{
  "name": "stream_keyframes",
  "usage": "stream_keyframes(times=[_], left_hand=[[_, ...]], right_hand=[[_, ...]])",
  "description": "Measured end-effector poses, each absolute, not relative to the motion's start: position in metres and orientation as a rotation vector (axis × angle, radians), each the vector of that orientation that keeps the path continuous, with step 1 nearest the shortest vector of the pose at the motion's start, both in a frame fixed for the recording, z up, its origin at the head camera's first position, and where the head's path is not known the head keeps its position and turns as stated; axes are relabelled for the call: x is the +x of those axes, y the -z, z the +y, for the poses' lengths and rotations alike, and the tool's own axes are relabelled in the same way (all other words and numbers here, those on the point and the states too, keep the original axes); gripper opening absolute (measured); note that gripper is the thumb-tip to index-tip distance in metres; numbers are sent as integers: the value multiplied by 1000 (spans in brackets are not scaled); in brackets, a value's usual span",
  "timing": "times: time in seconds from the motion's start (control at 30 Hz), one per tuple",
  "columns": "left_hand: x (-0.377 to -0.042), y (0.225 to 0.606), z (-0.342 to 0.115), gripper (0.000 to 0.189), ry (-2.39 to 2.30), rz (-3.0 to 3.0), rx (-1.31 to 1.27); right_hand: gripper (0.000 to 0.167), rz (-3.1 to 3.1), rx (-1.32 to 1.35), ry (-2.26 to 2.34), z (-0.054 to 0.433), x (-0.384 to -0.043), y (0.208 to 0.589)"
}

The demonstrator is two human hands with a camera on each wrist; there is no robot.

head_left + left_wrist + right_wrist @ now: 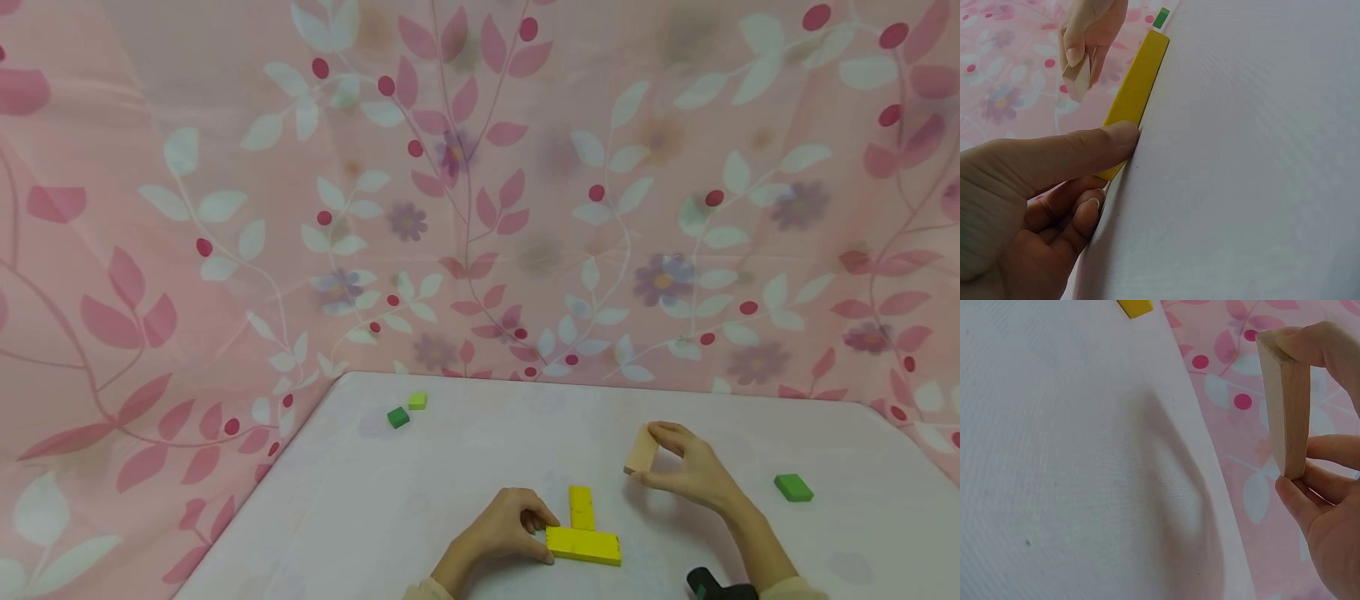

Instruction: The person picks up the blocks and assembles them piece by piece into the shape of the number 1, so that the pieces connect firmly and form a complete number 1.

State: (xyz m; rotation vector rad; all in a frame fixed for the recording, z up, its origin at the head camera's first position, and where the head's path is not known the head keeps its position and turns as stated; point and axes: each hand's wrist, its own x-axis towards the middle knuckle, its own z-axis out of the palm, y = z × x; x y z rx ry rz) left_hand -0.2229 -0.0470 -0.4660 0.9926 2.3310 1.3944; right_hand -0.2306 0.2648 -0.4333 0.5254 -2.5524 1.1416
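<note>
Yellow between left fingers (536, 503), pinching a long block (583, 545); gripping a wooden block (641, 451) above the desk (420, 475) with right fingers (1335, 448).

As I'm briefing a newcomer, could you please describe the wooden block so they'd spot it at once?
Over the white table, find the person's right hand. It holds the wooden block. Bare wood sets it apart from yellow blocks and green blocks.

Both hands (508, 525) (693, 468) in pinch grips
</note>
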Motion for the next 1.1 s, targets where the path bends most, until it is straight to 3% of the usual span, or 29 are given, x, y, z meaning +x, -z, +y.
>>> stream_keyframes(times=[1.1], left_hand=[[-220,462,-46,31,-1406,2341,949]], right_hand=[[73,-2597,497,-1162,246,-253,455]])
